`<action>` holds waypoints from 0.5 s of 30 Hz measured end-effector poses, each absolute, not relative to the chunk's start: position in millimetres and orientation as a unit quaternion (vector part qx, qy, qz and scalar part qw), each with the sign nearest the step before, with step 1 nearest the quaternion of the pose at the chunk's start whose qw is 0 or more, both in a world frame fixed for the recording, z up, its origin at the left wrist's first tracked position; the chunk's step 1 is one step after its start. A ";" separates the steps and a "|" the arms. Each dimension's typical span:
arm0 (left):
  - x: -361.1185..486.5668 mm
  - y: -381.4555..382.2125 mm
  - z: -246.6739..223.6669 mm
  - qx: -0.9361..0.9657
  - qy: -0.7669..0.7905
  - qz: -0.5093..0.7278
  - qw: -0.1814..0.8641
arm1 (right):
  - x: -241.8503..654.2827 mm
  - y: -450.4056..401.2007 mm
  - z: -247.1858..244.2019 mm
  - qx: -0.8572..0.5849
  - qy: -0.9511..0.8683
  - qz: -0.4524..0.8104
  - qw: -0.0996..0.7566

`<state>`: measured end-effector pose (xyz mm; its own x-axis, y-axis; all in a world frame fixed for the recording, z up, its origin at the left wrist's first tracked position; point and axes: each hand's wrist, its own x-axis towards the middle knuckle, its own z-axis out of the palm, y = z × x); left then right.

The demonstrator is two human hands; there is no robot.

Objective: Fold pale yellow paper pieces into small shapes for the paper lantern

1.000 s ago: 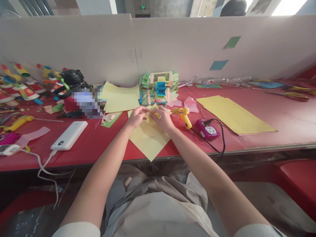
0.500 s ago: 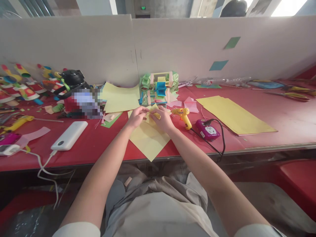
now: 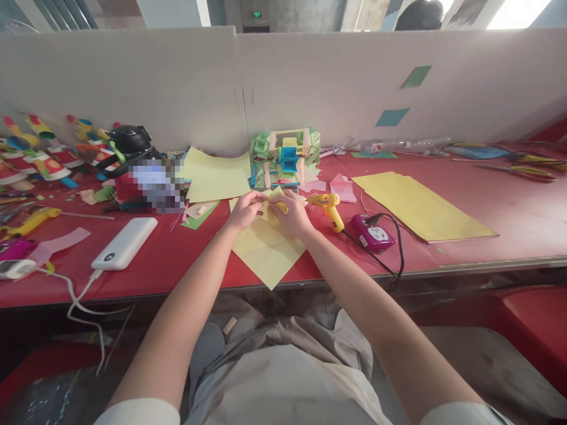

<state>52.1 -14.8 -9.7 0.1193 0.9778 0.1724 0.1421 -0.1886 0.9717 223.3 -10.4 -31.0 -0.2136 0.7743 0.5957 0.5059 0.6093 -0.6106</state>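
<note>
Both hands meet over a pale yellow paper sheet (image 3: 271,260) lying cornerwise at the table's front edge. My left hand (image 3: 246,209) is closed, thumb and fingers pinching the left side of a small folded piece of yellow paper (image 3: 275,193). The same piece is gripped from the right by my right hand (image 3: 292,213), its fingers curled; a rolled yellow part (image 3: 282,207) shows under them. The exact folds are hidden by the fingers. Just right of that hand a yellow glue gun (image 3: 330,205) lies on the table.
Behind the hands stands a green, blue and wooden paper model (image 3: 289,158). A purple power socket (image 3: 374,234) with a black cord and a yellow paper stack (image 3: 425,208) lie rightward. Leftward are a white power bank (image 3: 124,243), a black cup (image 3: 130,141) and paper figures (image 3: 42,156).
</note>
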 end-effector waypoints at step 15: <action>48.1 -14.6 -7.9 0.569 0.403 0.484 0.529 | 224.0 -11.6 -28.3 -0.414 -0.745 0.178 0.492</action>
